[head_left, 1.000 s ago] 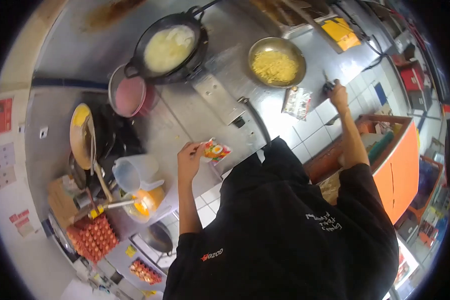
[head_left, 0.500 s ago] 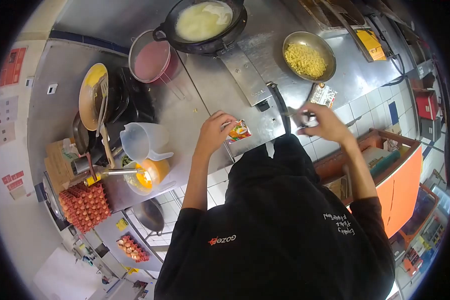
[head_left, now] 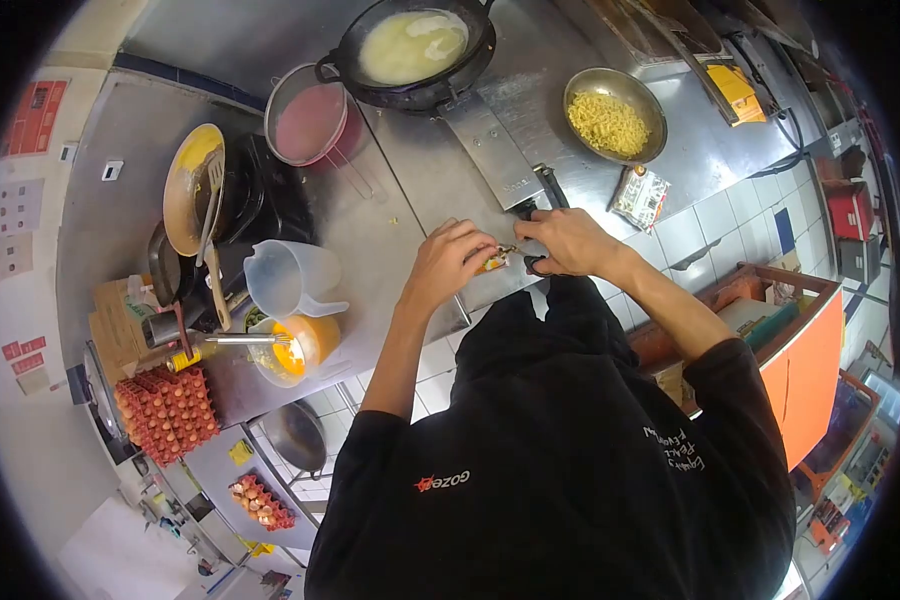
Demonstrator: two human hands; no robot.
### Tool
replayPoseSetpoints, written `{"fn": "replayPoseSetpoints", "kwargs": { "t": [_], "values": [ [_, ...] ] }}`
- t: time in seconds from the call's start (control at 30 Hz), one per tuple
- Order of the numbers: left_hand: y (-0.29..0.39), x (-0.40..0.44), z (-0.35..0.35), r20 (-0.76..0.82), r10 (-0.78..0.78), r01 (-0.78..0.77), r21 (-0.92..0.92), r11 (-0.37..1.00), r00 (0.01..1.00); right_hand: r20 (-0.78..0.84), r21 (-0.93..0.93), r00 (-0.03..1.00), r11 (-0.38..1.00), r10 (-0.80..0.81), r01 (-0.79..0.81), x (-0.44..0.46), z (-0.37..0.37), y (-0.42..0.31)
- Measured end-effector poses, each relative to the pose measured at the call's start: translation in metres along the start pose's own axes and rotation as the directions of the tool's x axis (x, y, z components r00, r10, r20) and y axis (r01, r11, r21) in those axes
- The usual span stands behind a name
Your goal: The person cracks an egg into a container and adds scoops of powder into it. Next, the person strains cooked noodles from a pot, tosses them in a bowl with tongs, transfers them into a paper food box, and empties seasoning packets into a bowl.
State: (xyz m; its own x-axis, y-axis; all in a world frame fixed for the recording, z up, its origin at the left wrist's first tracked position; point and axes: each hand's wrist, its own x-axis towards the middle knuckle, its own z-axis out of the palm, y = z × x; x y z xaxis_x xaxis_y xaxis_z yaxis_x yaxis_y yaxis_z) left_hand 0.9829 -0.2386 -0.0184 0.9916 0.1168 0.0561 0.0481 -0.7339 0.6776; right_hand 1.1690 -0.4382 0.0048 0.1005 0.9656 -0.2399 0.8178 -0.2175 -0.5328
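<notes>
My left hand (head_left: 452, 262) pinches a small colourful packet (head_left: 492, 262) over the front edge of the steel counter. My right hand (head_left: 573, 243) is closed on scissors (head_left: 536, 262) with dark handles, and their blades meet the packet's edge. Part of the packet is hidden by my fingers. Behind my right hand, another printed packet (head_left: 640, 198) lies at the counter edge, beside a metal pan of noodles (head_left: 613, 118).
A wok of pale liquid (head_left: 413, 48) sits at the back. To the left are a sieve over a pink container (head_left: 310, 118), a yellow pan (head_left: 182, 200), a clear jug (head_left: 280, 280), a whisk in a jug of egg (head_left: 295, 350) and egg trays (head_left: 167, 412).
My right hand has moved left from beside the noodle pan, bringing the scissors to the packet. The view has shifted, and my left hand keeps hold of the packet.
</notes>
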Motion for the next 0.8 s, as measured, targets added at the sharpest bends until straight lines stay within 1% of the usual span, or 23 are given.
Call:
{"fn": "replayPoseSetpoints", "kwargs": {
  "t": [0.03,0.1,0.23,0.3,0.33,0.4,0.43,0.5,0.53,0.6,0.63,0.7,0.73,0.8],
  "values": [
    [0.0,0.001,0.001,0.0,0.002,-0.002,-0.001,1.0,1.0,-0.001,-0.001,1.0,1.0,0.002,-0.002,0.001,0.004,0.002],
    [-0.001,0.002,0.005,-0.028,0.093,-0.087,0.16,0.983,0.995,0.024,-0.043,0.999,0.999,-0.026,0.027,0.006,0.013,0.006],
    [-0.004,0.005,0.011,-0.02,0.085,-0.082,0.129,0.988,0.996,-0.009,-0.046,0.999,0.998,-0.044,0.043,0.009,0.012,-0.002],
    [-0.002,0.008,0.012,-0.026,0.154,-0.149,0.152,0.977,0.988,0.031,-0.075,0.999,0.997,-0.023,0.025,0.015,0.014,-0.007],
    [-0.001,0.007,0.008,-0.024,0.154,-0.148,0.155,0.977,0.988,0.029,-0.073,0.999,0.997,-0.024,0.026,0.016,0.016,-0.009],
    [-0.001,0.008,0.002,-0.002,0.123,-0.121,0.18,0.976,0.992,-0.052,-0.104,0.999,0.995,-0.008,0.003,0.017,0.018,-0.011],
    [0.001,0.009,0.002,0.001,0.126,-0.124,0.18,0.976,0.992,-0.055,-0.102,0.998,0.995,-0.005,-0.001,0.02,0.019,-0.012],
    [0.004,0.009,0.003,0.013,0.205,-0.204,0.171,0.964,0.979,-0.029,-0.121,0.999,0.993,-0.018,0.014,0.03,0.018,-0.016],
    [0.005,0.008,0.001,0.016,0.208,-0.207,0.173,0.963,0.978,-0.033,-0.12,0.999,0.993,-0.017,0.013,0.032,0.014,-0.02],
    [0.004,0.007,-0.003,-0.006,0.125,-0.124,0.111,0.986,0.992,0.018,-0.112,0.999,0.993,0.046,-0.044,0.034,0.006,-0.026],
    [0.003,0.008,-0.002,-0.003,0.128,-0.127,0.112,0.986,0.992,0.015,-0.11,0.999,0.993,0.049,-0.047,0.035,0.008,-0.026],
    [0.002,0.01,0.001,-0.032,0.147,-0.144,0.099,0.985,0.989,-0.057,-0.06,0.998,0.998,0.0,-0.003,0.039,0.014,-0.027],
    [0.0,0.008,0.0,-0.032,0.147,-0.144,0.101,0.984,0.989,-0.059,-0.06,0.998,0.998,-0.002,-0.001,0.041,0.013,-0.027],
    [-0.004,0.005,-0.002,-0.045,0.013,-0.013,-0.016,1.0,0.999,-0.022,-0.046,0.999,0.998,0.033,-0.034,0.044,0.01,-0.028]
  ]
}}
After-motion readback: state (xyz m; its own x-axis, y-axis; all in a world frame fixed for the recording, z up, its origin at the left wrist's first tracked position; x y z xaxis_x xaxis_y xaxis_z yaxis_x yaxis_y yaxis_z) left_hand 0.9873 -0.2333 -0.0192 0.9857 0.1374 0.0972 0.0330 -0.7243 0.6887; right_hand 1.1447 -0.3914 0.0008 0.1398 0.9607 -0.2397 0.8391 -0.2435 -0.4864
